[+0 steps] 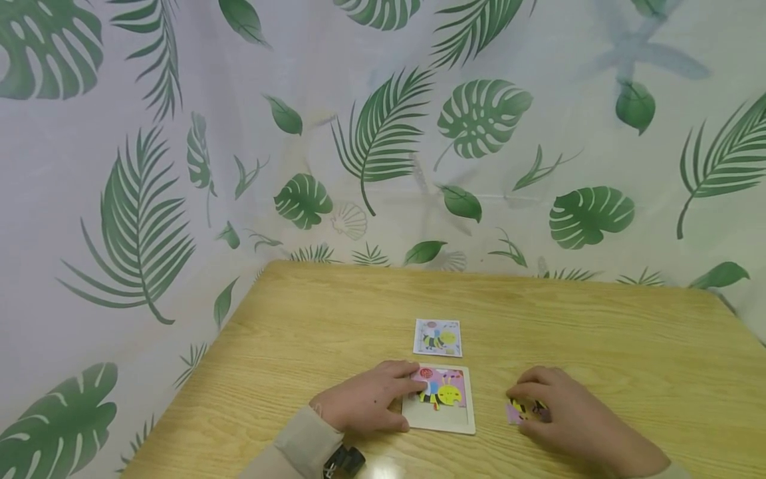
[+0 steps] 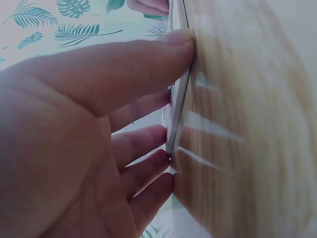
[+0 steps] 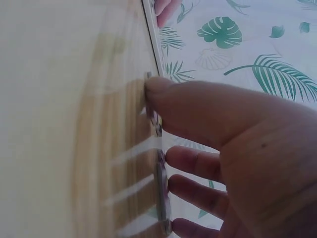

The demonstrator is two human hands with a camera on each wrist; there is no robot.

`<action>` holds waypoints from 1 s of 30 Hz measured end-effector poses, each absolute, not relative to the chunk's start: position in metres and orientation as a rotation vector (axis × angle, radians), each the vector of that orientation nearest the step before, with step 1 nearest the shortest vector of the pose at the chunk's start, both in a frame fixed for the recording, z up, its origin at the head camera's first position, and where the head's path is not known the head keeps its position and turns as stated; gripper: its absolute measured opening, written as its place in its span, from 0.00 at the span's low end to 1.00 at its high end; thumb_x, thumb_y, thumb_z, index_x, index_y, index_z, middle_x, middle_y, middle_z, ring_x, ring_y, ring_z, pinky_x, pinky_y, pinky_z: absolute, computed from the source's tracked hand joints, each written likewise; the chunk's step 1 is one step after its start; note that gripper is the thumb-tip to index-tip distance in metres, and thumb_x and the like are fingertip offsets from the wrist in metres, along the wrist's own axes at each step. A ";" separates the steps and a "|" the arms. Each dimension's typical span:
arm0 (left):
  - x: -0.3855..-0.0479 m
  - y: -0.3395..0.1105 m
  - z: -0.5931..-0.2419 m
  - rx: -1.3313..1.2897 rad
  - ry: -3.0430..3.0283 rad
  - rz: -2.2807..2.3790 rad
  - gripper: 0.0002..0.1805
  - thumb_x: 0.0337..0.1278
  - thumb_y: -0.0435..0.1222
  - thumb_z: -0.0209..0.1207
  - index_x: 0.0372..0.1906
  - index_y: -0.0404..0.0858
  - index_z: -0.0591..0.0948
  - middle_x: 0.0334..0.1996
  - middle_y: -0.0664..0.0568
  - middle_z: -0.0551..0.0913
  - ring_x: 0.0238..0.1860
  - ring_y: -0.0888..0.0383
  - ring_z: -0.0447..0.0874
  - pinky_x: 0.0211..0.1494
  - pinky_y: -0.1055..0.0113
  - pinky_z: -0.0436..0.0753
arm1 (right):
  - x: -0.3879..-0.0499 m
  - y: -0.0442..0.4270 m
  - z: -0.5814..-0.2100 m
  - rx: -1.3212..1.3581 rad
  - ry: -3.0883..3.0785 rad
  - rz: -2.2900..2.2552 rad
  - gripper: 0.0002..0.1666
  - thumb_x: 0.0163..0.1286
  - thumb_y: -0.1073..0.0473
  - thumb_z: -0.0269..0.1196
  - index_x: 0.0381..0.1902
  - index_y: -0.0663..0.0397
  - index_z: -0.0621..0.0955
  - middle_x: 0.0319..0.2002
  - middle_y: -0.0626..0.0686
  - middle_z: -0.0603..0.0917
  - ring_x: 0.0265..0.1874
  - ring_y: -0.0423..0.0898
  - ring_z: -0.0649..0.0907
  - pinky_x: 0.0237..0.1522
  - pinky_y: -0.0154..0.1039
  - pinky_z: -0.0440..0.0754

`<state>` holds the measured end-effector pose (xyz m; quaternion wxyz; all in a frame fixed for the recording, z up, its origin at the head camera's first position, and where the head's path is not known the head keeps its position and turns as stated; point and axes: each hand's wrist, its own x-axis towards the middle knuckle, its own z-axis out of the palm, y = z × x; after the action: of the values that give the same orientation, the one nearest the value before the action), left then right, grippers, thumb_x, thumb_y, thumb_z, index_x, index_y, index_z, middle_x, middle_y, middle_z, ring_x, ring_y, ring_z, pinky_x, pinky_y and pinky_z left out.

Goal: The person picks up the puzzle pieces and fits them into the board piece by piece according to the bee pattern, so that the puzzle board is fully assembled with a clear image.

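Note:
A square puzzle board (image 1: 439,426) with a pale rim lies flat on the table. A bee picture on pink fills its upper part, and its lower part is bare wood. My left hand (image 1: 377,399) rests at the board's left side, fingertips on the picture and corner, thumb at the edge. Right of the board, my right hand (image 1: 556,412) is over loose puzzle pieces (image 1: 514,411), pink with yellow and black. In the right wrist view, the thumb touches one piece (image 3: 150,111) and other fingertips touch flat pieces (image 3: 162,191). My palm partly hides them.
A small card (image 1: 437,338) with a matching bee picture lies just beyond the board. The wooden table (image 1: 335,313) runs back to a leaf-patterned curtain (image 1: 389,219). A dark device (image 1: 344,461) is strapped at my left wrist.

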<state>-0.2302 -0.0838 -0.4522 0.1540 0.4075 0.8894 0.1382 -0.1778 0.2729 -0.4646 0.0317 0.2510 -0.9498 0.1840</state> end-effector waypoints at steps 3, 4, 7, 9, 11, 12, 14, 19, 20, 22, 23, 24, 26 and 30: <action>-0.230 -0.084 -0.451 1.167 2.549 0.408 0.38 0.63 0.48 0.67 0.76 0.51 0.68 0.79 0.56 0.57 0.77 0.57 0.53 0.74 0.60 0.63 | -0.178 0.274 -0.467 0.800 -2.893 0.569 0.22 0.60 0.45 0.75 0.51 0.41 0.87 0.49 0.39 0.77 0.44 0.40 0.76 0.40 0.38 0.81; -0.230 -0.083 -0.451 1.165 2.549 0.410 0.38 0.63 0.48 0.67 0.76 0.51 0.68 0.79 0.56 0.57 0.77 0.57 0.53 0.74 0.61 0.63 | -0.178 0.274 -0.468 0.800 -2.889 0.572 0.21 0.60 0.45 0.75 0.51 0.41 0.88 0.49 0.39 0.77 0.43 0.39 0.76 0.39 0.37 0.81; -0.231 -0.083 -0.452 1.157 2.548 0.409 0.39 0.63 0.48 0.67 0.77 0.50 0.67 0.79 0.56 0.57 0.77 0.58 0.53 0.74 0.61 0.63 | -0.178 0.275 -0.468 0.809 -2.877 0.570 0.20 0.60 0.45 0.75 0.49 0.41 0.88 0.49 0.40 0.77 0.43 0.39 0.76 0.39 0.38 0.81; -0.232 -0.082 -0.453 1.152 2.549 0.406 0.40 0.62 0.49 0.67 0.77 0.48 0.67 0.78 0.57 0.58 0.77 0.58 0.54 0.75 0.61 0.63 | -0.177 0.274 -0.468 0.807 -2.872 0.548 0.19 0.60 0.46 0.75 0.49 0.41 0.89 0.49 0.40 0.78 0.44 0.40 0.76 0.40 0.39 0.81; -0.232 -0.082 -0.453 1.142 2.550 0.405 0.40 0.62 0.50 0.67 0.77 0.48 0.66 0.78 0.57 0.58 0.77 0.58 0.54 0.75 0.61 0.62 | -0.177 0.273 -0.467 0.814 -2.867 0.547 0.18 0.62 0.46 0.74 0.48 0.42 0.89 0.49 0.39 0.78 0.44 0.40 0.77 0.41 0.39 0.82; -0.232 -0.082 -0.454 1.141 2.550 0.405 0.40 0.63 0.50 0.67 0.77 0.47 0.66 0.78 0.57 0.58 0.77 0.58 0.54 0.75 0.60 0.62 | -0.177 0.273 -0.467 0.814 -2.866 0.543 0.17 0.63 0.45 0.73 0.48 0.42 0.89 0.49 0.39 0.78 0.44 0.40 0.77 0.41 0.40 0.82; -0.232 -0.083 -0.454 1.144 2.550 0.398 0.40 0.63 0.50 0.67 0.77 0.47 0.66 0.79 0.57 0.57 0.77 0.58 0.54 0.75 0.61 0.62 | -0.177 0.271 -0.466 0.815 -2.864 0.532 0.16 0.66 0.42 0.70 0.47 0.41 0.89 0.49 0.38 0.78 0.45 0.41 0.78 0.41 0.41 0.82; -0.231 -0.084 -0.453 1.152 2.544 0.388 0.41 0.65 0.50 0.65 0.79 0.48 0.63 0.80 0.56 0.54 0.78 0.58 0.52 0.75 0.61 0.62 | -0.179 0.264 -0.466 0.819 -2.828 0.491 0.13 0.69 0.39 0.66 0.42 0.36 0.87 0.47 0.37 0.80 0.45 0.41 0.78 0.44 0.44 0.82; -0.231 -0.084 -0.452 1.149 2.543 0.389 0.41 0.65 0.50 0.65 0.79 0.48 0.63 0.80 0.55 0.54 0.78 0.58 0.52 0.75 0.61 0.62 | -0.179 0.263 -0.466 0.823 -2.814 0.485 0.11 0.69 0.40 0.67 0.41 0.36 0.86 0.47 0.37 0.80 0.45 0.42 0.78 0.45 0.45 0.82; -0.230 -0.084 -0.451 1.144 2.543 0.392 0.41 0.65 0.50 0.65 0.79 0.48 0.63 0.80 0.55 0.53 0.78 0.57 0.52 0.75 0.61 0.62 | -0.179 0.260 -0.466 0.830 -2.800 0.482 0.08 0.68 0.43 0.69 0.39 0.36 0.85 0.46 0.37 0.80 0.45 0.42 0.78 0.46 0.47 0.82; -0.230 -0.084 -0.450 1.139 2.542 0.395 0.41 0.65 0.50 0.65 0.79 0.48 0.63 0.80 0.54 0.53 0.78 0.57 0.52 0.74 0.61 0.63 | -0.179 0.259 -0.466 0.831 -2.798 0.482 0.07 0.67 0.44 0.69 0.38 0.36 0.84 0.45 0.37 0.79 0.45 0.42 0.78 0.46 0.47 0.82; -0.230 -0.084 -0.450 1.135 2.541 0.398 0.41 0.65 0.50 0.65 0.79 0.48 0.63 0.80 0.54 0.53 0.78 0.57 0.52 0.75 0.61 0.63 | -0.180 0.258 -0.467 0.824 -2.804 0.492 0.07 0.67 0.45 0.70 0.37 0.36 0.84 0.45 0.36 0.79 0.45 0.41 0.78 0.46 0.47 0.82; -0.229 -0.084 -0.449 1.132 2.540 0.399 0.41 0.65 0.50 0.65 0.79 0.48 0.63 0.80 0.54 0.53 0.78 0.57 0.52 0.74 0.61 0.63 | -0.180 0.257 -0.467 0.811 -2.819 0.504 0.07 0.66 0.46 0.71 0.37 0.36 0.83 0.44 0.35 0.78 0.45 0.41 0.78 0.48 0.47 0.81; -0.229 -0.083 -0.449 1.129 2.538 0.399 0.41 0.65 0.50 0.65 0.79 0.48 0.63 0.80 0.54 0.54 0.77 0.57 0.52 0.74 0.61 0.63 | -0.181 0.252 -0.470 0.771 -2.852 0.529 0.09 0.63 0.48 0.72 0.37 0.37 0.82 0.45 0.36 0.78 0.48 0.41 0.78 0.51 0.48 0.81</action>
<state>-0.2293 -0.0830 -0.4487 0.1666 0.3968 0.8917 0.1402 -0.1810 0.2523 -0.4696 0.0702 0.2561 -0.9479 0.1759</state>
